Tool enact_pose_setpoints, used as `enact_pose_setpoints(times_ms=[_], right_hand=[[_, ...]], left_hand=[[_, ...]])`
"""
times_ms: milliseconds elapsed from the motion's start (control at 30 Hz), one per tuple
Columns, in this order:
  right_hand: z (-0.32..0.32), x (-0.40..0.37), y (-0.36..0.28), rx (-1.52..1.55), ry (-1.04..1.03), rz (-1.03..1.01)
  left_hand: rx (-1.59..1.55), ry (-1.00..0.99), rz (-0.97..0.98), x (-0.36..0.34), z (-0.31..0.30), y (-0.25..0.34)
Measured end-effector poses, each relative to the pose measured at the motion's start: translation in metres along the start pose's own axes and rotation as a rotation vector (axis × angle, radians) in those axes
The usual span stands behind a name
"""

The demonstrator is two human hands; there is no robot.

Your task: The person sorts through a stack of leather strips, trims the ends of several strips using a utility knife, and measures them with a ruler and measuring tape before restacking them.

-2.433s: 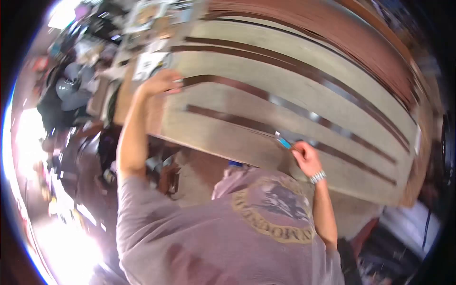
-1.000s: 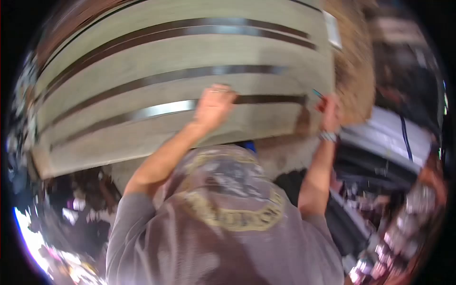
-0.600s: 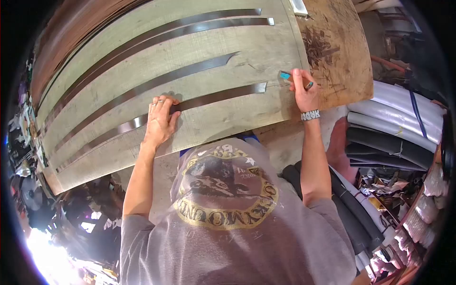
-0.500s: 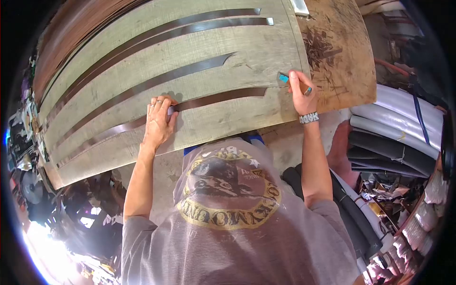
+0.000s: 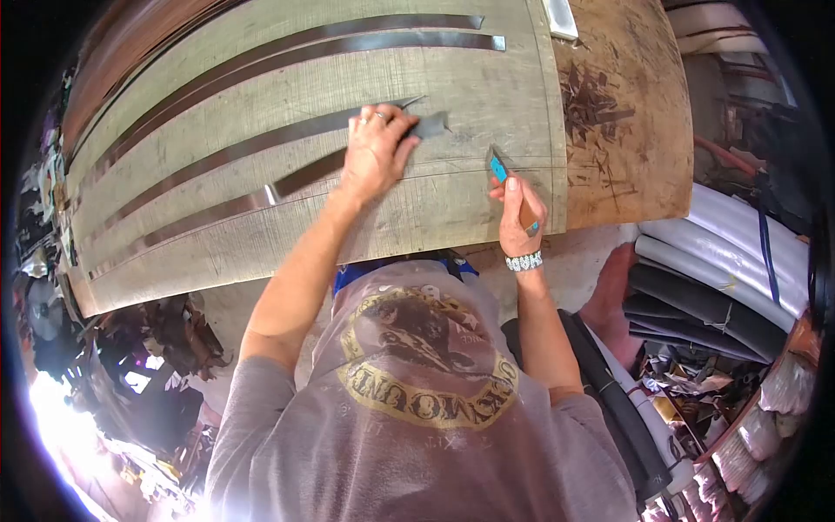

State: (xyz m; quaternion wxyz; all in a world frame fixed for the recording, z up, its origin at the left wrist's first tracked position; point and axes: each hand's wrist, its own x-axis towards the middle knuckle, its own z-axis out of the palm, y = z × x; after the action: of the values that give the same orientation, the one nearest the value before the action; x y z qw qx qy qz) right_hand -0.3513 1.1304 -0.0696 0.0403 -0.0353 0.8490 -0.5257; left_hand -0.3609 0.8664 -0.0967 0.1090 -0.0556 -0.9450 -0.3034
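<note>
Here, the right hand holds a knife; shirt reads "MOUN".

L arm bent at elbow, forearm slanting fwd & inward, R arm also fwd, forearm leaning a bit twd L. L hand back up, fingers bent & closed in a grip, thumb on the inner side. R hand gripping too, thumb fwd, other fingers curled, R wrist abt in line w/ forearm. Hands well apart, L hand further fwd than R hand
</note>
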Motion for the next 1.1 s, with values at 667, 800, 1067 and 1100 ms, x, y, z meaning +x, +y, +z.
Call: enact_pose_setpoints(times_ms=[667,800,1067,1100], right_hand=[[0.023,0.042,0.011,-0.063,-0.139,-0.274],[0.023,0.045,0.007,-0.09,-0.15,-0.307],[0.018,0.044,0.002,-0.103,-0.171,-0.313],[0.019,0.045,0.002,-0.1,-0.17,-0.318]], left_hand=[[0.003,0.07,-0.06,0.017,0.036,0.024],[0.008,0.07,-0.061,0.018,0.035,0.023],[0.013,0.075,-0.057,0.021,0.034,0.024],[0.01,0.08,-0.054,0.021,0.034,0.024]])
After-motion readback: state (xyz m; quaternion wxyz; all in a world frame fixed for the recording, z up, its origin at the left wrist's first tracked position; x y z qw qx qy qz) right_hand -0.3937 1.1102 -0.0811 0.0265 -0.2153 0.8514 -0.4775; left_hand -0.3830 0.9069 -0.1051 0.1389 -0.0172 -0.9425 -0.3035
